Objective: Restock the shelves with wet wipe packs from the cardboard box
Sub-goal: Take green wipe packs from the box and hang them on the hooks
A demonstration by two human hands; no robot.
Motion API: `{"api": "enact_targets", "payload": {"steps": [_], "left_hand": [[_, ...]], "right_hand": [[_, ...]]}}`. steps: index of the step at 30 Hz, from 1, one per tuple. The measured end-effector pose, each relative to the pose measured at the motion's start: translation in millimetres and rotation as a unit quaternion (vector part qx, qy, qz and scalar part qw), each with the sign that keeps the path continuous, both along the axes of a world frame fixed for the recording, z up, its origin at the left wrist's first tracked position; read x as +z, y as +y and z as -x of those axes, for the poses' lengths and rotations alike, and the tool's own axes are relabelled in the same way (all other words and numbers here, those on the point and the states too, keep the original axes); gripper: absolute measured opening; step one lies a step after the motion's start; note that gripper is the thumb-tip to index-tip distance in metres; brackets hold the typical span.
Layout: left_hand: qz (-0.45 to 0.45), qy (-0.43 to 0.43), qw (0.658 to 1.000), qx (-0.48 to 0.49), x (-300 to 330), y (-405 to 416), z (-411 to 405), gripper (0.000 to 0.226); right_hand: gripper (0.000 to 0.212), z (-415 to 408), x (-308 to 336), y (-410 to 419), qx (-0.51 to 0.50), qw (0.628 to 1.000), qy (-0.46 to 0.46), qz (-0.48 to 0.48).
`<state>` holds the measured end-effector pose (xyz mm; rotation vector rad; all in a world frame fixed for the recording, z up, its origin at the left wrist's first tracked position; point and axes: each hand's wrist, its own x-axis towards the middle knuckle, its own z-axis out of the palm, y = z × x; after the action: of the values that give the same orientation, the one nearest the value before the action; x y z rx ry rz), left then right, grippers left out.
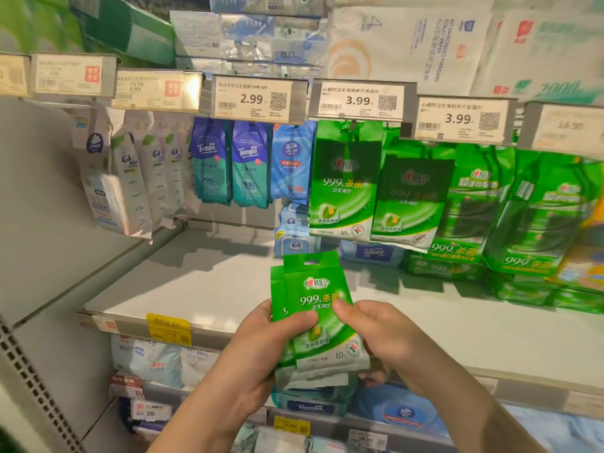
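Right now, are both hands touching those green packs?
Touching. The head view shows the left hand with its thumb pressed on the front of the green packs, and the right hand pinching their right edge, no gap at either.

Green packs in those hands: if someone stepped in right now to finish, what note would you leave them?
Left hand: grips the lower left of a small stack of green packs, thumb on the front.
Right hand: holds the stack's right edge, thumb on the front.
The stack is held upright in front of the shelf, below the hanging packs of the same kind under the 3.99 tag.
Done: packs already hang there.
Left: probably hang these by their top holes. The box is out of view.
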<state>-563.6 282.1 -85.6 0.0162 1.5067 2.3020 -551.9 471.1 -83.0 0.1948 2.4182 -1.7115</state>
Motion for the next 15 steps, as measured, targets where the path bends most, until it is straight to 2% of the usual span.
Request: {"api": "enact_targets", "payload": {"steps": [3,5,7,11,15], "left_hand": [[0.054,0.024,0.998,-0.003,-6.0,10.0,-0.4,0.044],[0.074,0.035,0.997,-0.015,-7.8,16.7,-1.4,0.057],[0.083,0.047,0.995,-0.027,-9.2,23.4,-2.0,0.060],[0.075,0.041,0.995,-0.043,-11.0,36.3,-3.4,0.045],[0.093,0.031,0.994,-0.040,-13.1,44.5,-1.5,0.025]], "right_hand": [[0.037,-14.6,-3.5,7.1,0.011,1.000,0.006,0.025],[0.030,-21.5,-5.6,13.7,0.010,0.998,0.031,0.048],[0.026,-30.3,-3.4,18.4,0.001,0.998,0.047,0.042],[0.028,-43.0,-3.7,33.6,-0.042,0.998,0.048,0.027],[0.019,-53.3,-3.1,51.5,-0.067,0.996,0.057,0.009]]}}
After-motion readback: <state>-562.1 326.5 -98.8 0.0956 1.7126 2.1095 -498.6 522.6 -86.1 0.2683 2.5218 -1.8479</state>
